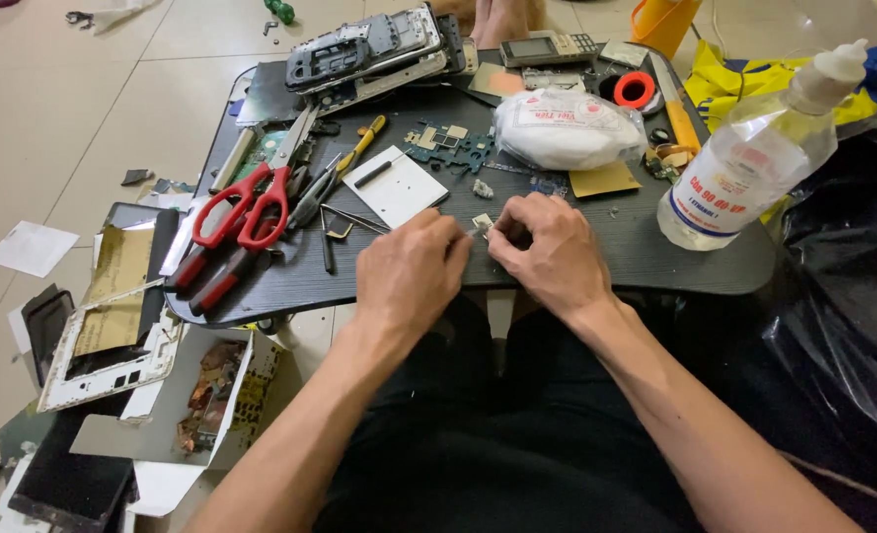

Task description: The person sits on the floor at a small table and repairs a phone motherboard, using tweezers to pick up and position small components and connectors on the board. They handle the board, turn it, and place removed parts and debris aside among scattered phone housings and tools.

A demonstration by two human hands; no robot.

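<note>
A tiny pale metal component (482,223), square and flat, sits pinched between the fingertips of both hands just above the near edge of the dark wood-grain tray table (596,247). The left hand (409,271) curls its thumb and forefinger tight onto the piece from the left, and the right hand (549,252) nips it from the right with fingers bent in, so both grips are narrow and closed on the part. Just beyond the hands lie a white rectangular card (397,186) with a short black stick on it, a green stripped circuit board (450,146) and a mustard-coloured square pad (603,179). A white plastic bag of wadding (567,128) rests behind the right hand. Left of the hands, red-handled scissors (249,205) lie over red-gripped pliers (211,276) and a yellow-handled tool (364,135). At the table's right edge stands a clear plastic squeeze bottle of liquid (744,163), tilted. Stacked grey phone frames (374,49) sit at the far side. On the tiled floor to the left lies a white phone frame (103,355).
</note>
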